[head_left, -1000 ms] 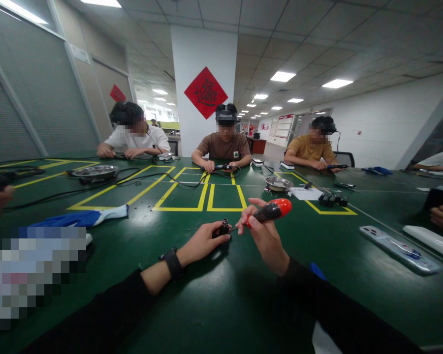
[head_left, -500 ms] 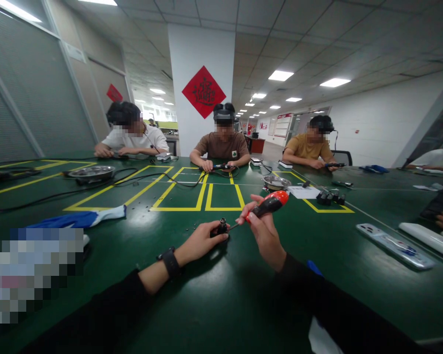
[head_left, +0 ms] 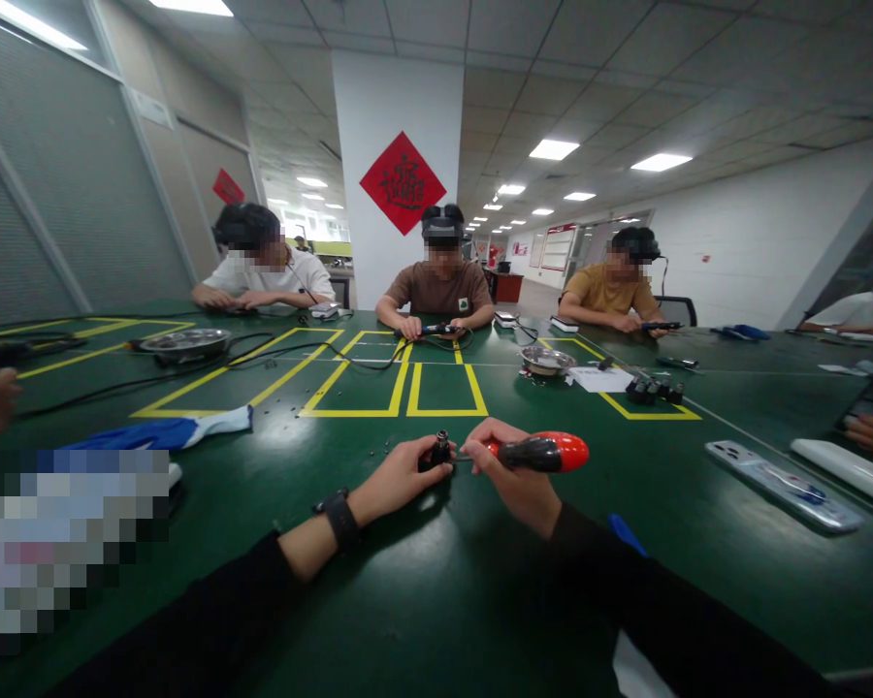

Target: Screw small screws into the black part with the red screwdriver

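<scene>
Metal bowl (head_left: 547, 370) beyond screwdriver (head_left: 542, 452), contents unclear.

So the left hand (head_left: 402, 473) is reaching in from the left with thumb and fingers pinched shut at the tips, wrist pretty much flat and low, while the right hand (head_left: 515, 475) comes from the right, fingers curled into a grip, both forearms angling in from the near side.

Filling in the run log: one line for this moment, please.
left hand: steadies small black part | right hand: grips screwdriver, shaft toward part | tip contact: unclear
</scene>
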Action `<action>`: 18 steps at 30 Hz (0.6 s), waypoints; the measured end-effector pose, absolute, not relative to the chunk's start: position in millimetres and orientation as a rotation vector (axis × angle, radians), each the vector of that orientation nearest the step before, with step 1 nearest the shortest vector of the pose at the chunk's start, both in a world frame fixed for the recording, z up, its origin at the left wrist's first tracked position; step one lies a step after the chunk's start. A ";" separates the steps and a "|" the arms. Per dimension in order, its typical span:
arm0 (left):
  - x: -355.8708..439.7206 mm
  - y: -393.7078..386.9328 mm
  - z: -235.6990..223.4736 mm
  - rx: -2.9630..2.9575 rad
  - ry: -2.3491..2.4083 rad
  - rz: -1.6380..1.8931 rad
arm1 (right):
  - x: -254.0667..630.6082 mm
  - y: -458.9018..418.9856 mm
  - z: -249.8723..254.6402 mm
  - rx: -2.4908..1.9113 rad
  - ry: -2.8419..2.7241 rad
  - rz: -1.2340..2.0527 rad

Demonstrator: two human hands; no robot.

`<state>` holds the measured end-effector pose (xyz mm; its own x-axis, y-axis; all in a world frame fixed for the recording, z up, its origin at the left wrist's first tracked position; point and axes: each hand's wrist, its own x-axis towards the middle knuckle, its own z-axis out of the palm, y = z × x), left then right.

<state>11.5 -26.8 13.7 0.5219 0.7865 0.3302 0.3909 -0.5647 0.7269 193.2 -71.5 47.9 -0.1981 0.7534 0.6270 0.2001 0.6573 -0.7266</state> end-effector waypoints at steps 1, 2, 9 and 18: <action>11.4 -26.6 13.3 2.183 0.954 0.882 | 193.4 -71.9 47.3 -0.785 -1.742 0.618; 11.4 -26.4 12.9 2.184 0.951 0.881 | 193.5 -72.2 46.8 -0.788 -1.739 0.630; 11.6 -24.6 10.5 2.149 0.955 0.870 | 192.6 -70.6 45.8 -0.776 -1.671 0.666; 10.6 -23.8 11.3 2.065 0.876 0.855 | 193.2 -72.3 46.6 -0.772 -1.581 0.636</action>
